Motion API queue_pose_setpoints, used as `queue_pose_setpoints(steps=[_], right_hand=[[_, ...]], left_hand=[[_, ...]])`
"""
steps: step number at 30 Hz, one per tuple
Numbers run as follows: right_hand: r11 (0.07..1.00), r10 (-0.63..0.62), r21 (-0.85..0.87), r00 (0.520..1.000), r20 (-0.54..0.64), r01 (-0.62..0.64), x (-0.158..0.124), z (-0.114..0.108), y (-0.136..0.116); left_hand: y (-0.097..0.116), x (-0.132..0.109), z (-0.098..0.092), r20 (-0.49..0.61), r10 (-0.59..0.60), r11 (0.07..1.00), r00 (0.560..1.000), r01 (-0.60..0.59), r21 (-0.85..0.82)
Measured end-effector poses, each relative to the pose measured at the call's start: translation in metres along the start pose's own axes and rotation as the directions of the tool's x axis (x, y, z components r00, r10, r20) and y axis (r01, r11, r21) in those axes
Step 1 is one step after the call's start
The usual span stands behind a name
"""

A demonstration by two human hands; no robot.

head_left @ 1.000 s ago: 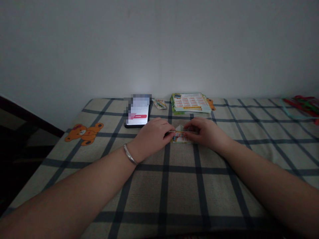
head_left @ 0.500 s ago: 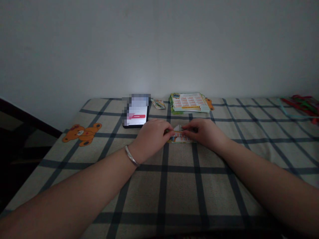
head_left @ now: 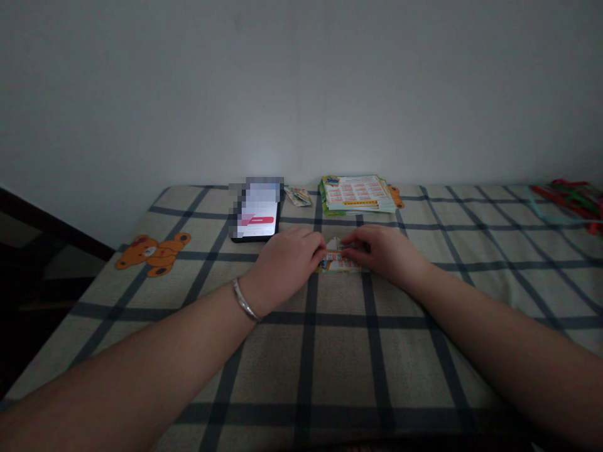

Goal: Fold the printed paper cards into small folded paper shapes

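A small folded printed paper (head_left: 336, 260) lies on the checked cloth between my hands, with a pale pointed part standing up at its back. My left hand (head_left: 294, 260), with a silver bangle at the wrist, pinches the paper's left end between thumb and fingers. From the other side my right hand (head_left: 384, 251) grips the paper's upper right part, thumb and forefinger close together. The fingertips hide parts of both ends.
A lit phone (head_left: 259, 210) lies behind my left hand, beside a small folded paper piece (head_left: 299, 196). A stack of printed sheets (head_left: 358, 193) is near the wall. A bear cutout (head_left: 153, 253) lies left; red and green items (head_left: 575, 199) lie far right.
My left thumb and fingertips have shifted slightly left on the paper, and more of its printed front shows. My right hand has barely moved.
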State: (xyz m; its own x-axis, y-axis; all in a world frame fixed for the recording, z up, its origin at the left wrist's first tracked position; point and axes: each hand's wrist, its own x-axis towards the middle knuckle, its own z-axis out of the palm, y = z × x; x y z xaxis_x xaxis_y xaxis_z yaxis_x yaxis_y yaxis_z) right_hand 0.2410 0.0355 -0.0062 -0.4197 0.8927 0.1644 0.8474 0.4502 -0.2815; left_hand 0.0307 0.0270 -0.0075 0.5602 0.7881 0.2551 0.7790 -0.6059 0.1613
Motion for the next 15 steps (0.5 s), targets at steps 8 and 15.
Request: queue_pose_setpoints(steps=[8, 15], right_hand=[[0.999, -0.043, 0.012, 0.999, -0.003, 0.043, -0.0004, 0.0015, 0.0008], [0.995, -0.104, 0.004, 0.994, -0.037, 0.104, -0.0012, 0.0014, 0.0031]], left_hand=[[0.0014, -0.0048, -0.0027, -0.059, 0.141, 0.977, 0.988, -0.129, 0.169], [-0.0029, -0.0045, -0.0094, 0.022, 0.416, 0.889, 0.909, -0.411, 0.201]])
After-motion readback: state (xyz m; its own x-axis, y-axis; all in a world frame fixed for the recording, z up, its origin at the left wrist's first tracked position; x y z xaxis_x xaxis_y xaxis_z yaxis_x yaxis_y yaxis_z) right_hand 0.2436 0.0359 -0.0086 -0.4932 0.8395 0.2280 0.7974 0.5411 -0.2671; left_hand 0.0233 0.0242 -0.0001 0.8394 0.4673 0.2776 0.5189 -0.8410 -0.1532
